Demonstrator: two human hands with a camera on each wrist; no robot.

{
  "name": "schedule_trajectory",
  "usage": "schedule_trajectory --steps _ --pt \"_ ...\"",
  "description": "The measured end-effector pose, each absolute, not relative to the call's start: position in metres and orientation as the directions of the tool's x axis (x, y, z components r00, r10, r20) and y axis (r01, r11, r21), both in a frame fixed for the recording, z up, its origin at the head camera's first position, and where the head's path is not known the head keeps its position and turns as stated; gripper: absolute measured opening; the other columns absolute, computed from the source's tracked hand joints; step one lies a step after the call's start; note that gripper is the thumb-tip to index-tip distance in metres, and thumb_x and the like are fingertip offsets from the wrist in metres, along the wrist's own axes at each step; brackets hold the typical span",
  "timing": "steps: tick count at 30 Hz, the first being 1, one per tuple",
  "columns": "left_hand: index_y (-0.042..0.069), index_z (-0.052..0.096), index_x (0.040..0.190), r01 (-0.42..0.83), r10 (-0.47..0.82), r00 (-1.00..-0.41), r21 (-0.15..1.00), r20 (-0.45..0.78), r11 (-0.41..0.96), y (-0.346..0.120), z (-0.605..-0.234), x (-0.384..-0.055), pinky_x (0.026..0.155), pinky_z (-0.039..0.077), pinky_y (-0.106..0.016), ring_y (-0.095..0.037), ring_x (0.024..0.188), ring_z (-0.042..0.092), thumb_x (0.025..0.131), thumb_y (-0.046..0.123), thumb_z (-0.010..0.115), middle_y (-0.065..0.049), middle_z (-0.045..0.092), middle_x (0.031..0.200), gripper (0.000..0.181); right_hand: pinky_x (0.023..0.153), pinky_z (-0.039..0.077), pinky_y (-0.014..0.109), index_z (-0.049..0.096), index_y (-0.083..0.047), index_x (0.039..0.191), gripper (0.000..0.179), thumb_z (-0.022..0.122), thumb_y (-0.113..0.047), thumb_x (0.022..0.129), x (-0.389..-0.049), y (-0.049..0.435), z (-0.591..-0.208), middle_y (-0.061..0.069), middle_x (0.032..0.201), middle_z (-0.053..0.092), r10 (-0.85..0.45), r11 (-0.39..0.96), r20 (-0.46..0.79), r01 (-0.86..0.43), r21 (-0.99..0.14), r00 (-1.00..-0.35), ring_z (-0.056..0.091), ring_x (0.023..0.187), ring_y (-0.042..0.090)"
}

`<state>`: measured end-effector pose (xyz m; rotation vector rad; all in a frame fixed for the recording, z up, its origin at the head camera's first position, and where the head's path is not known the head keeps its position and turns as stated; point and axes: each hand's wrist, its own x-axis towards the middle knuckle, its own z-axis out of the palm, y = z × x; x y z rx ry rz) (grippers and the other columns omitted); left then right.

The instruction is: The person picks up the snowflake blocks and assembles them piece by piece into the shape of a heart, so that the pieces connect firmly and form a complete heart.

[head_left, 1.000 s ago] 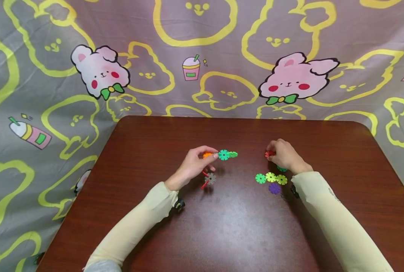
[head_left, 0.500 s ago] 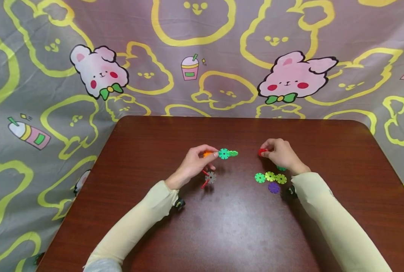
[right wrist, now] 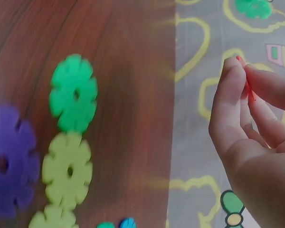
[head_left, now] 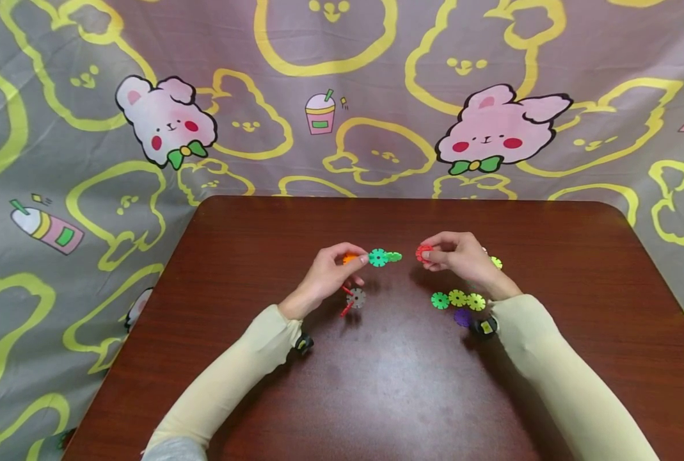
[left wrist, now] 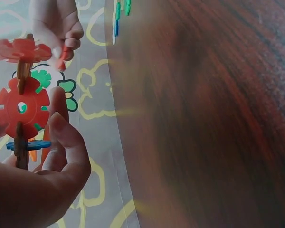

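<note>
My left hand (head_left: 326, 278) grips a joined chain of notched plastic snowflake discs above the table. A teal disc (head_left: 379, 257) and a light green disc (head_left: 395, 257) stick out past its fingertips, while a grey disc (head_left: 356, 298) with red ones hangs below. The left wrist view shows a red disc (left wrist: 12, 102) and a blue disc (left wrist: 42, 144) in that chain; the palm hides part of it. Between thumb and fingers my right hand (head_left: 462, 256) pinches a single red snowflake disc (head_left: 421, 253), a short gap right of the light green disc. It appears edge-on in the right wrist view.
On the brown table (head_left: 376, 397) lie loose discs: a green one (head_left: 440, 300), yellow-green ones (head_left: 457, 298) and a purple one (head_left: 462, 317), under the right forearm's side. Another yellow-green disc (head_left: 496, 262) shows behind the right wrist. A patterned cloth (head_left: 376, 96) hangs behind the table.
My right hand has moved left with the red disc, toward the chain, uncovering discs behind its wrist. My left hand has stayed nearly still with the chain.
</note>
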<state>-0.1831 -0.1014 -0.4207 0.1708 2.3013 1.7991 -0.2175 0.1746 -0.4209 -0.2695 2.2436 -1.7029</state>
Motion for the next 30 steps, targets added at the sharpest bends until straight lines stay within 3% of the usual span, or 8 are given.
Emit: schedule_trajectory --steps 5,8,15,24,30 --pt "0.008 0.068 0.107 -0.046 0.214 -0.972 0.971 -0.098 0.236 -0.101 -0.420 -0.183 0.061 0.054 -0.033 -0.020 0.062 0.070 0.091 0.019 0.067 -0.024 0.068 0.097 0.020 0.076 0.058 0.035 0.057 0.013 0.118 0.036 0.068 -0.004 0.088 -0.212 0.167 -0.414 0.003 0.088 0.073 -0.374 0.122 -0.136 0.097 -0.988 -0.918 0.071 0.076 0.016" --pt "0.007 0.068 0.107 -0.044 0.211 -0.973 0.972 -0.094 0.231 -0.101 -0.419 -0.182 0.060 0.054 -0.030 -0.017 0.061 0.069 0.091 0.019 0.067 -0.018 0.069 0.093 0.020 0.074 0.059 0.033 0.055 0.015 0.118 0.037 0.067 -0.004 0.089 -0.209 0.163 -0.411 0.003 0.088 0.073 -0.388 0.081 -0.140 0.117 -0.990 -0.911 0.070 0.075 0.014" --pt "0.007 0.068 0.107 -0.045 0.206 -0.974 0.973 -0.093 0.227 -0.102 -0.417 -0.181 0.060 0.054 -0.029 -0.020 0.062 0.070 0.091 0.020 0.068 -0.005 0.069 0.085 0.021 0.078 0.058 0.038 0.055 0.017 0.118 0.038 0.067 -0.003 0.088 -0.206 0.157 -0.407 0.005 0.087 0.071 -0.382 0.082 -0.168 0.148 -0.986 -0.909 0.071 0.074 0.015" --pt "0.004 0.067 0.112 -0.060 0.200 -0.974 0.971 -0.108 0.233 -0.101 -0.418 -0.183 0.066 0.056 -0.042 -0.039 0.073 0.070 0.092 0.019 0.067 -0.005 0.069 0.085 0.026 0.079 0.057 0.042 0.054 0.016 0.114 0.034 0.065 -0.005 0.090 -0.205 0.153 -0.406 0.006 0.088 0.072 -0.365 0.068 -0.161 0.146 -0.987 -0.917 0.072 0.076 0.019" --pt "0.005 0.068 0.109 -0.056 0.203 -0.974 0.973 -0.103 0.225 -0.101 -0.418 -0.183 0.065 0.056 -0.038 -0.035 0.070 0.071 0.091 0.020 0.068 -0.009 0.070 0.088 0.024 0.082 0.055 0.048 0.055 0.015 0.114 0.031 0.064 -0.004 0.091 -0.205 0.151 -0.407 0.007 0.090 0.072 -0.368 0.064 -0.156 0.142 -0.988 -0.917 0.073 0.080 0.025"
